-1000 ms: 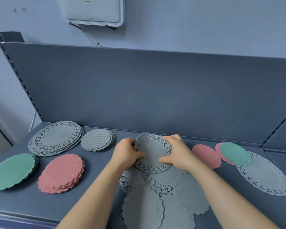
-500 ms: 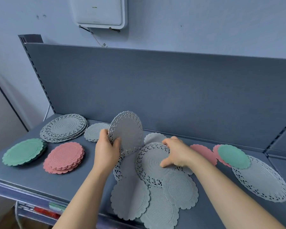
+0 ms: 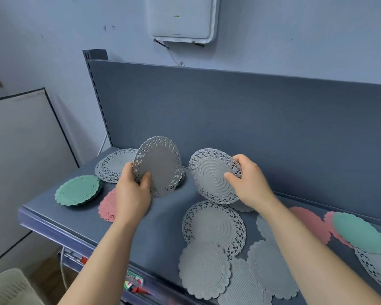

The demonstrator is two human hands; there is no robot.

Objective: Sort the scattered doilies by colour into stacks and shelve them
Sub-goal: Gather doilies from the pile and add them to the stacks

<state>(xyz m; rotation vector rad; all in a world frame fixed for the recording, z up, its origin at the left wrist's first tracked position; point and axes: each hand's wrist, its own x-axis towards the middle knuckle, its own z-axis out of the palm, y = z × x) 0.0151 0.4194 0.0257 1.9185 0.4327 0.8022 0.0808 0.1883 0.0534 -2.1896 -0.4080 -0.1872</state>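
Left hand (image 3: 131,192) fingers pinch one lacy grey doily (image 3: 157,165) by its seven-o'clock rim; right hand (image 3: 249,183) pinches another grey doily (image 3: 213,176) at three o'clock, above the shelf (image 3: 163,219). Both look light, thin, floppy, tear-prone: grip edges gently.

Looked like matt paper, that grey lace-edged doily (image 3: 157,166), smooth across its plain face. Showed embossed rings on the other grey doily (image 3: 213,176). Appeared as matt painted metal, the shelf (image 3: 163,225). Looked glossy plastic, the wall box (image 3: 182,18).
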